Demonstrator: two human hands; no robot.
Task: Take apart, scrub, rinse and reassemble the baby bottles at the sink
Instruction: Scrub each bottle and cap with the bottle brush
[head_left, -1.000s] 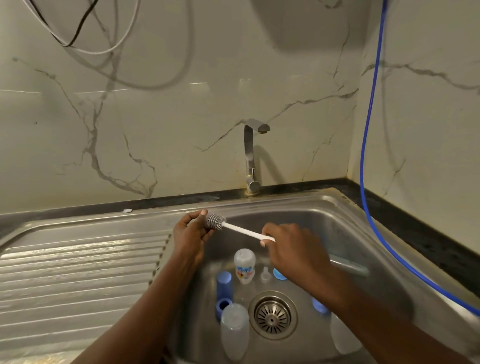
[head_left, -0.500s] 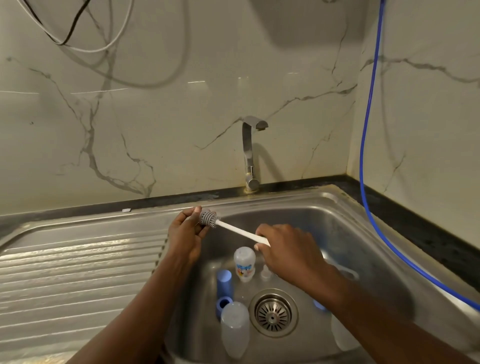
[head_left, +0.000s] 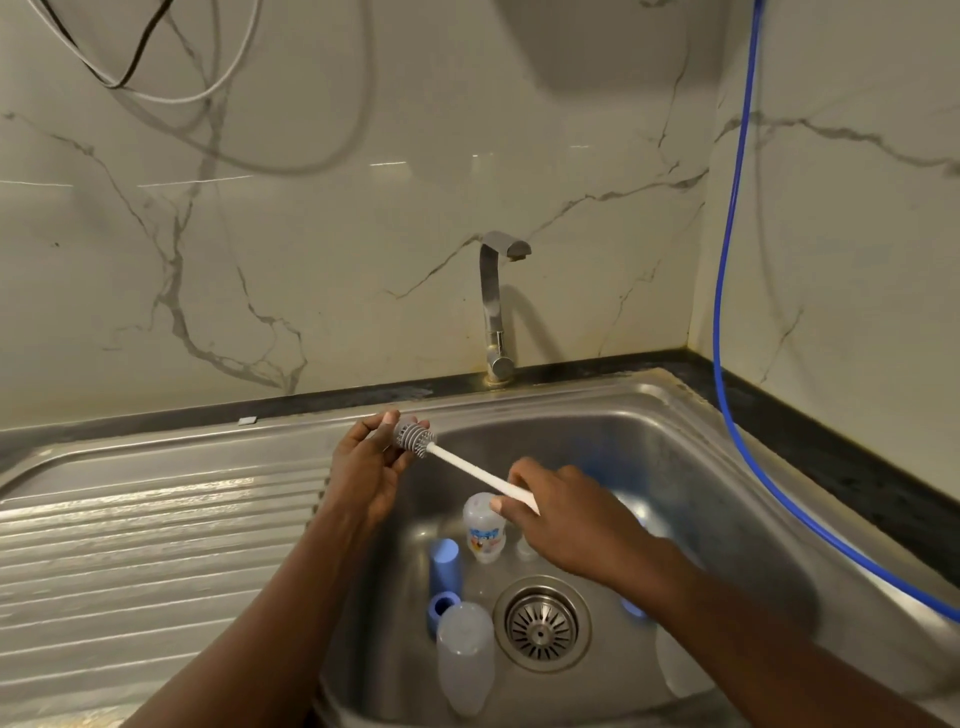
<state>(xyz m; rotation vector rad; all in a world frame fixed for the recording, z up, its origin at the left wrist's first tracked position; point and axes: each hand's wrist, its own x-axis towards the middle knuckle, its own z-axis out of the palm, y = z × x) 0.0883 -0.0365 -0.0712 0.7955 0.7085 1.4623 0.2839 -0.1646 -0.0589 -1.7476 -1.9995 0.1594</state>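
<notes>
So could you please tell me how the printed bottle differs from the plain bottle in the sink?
The printed bottle carries a coloured picture; the plain bottle is bare frosted plastic. The printed bottle is behind the drain, by the right hand; the plain bottle is front-left of the drain. The plain bottle looks longer than the printed bottle. Both are translucent white and in the sink.

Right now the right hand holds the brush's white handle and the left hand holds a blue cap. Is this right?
No. The head view shows the left hand holding the grey head of the brush, not a blue cap; the right hand holds the white handle.
</notes>
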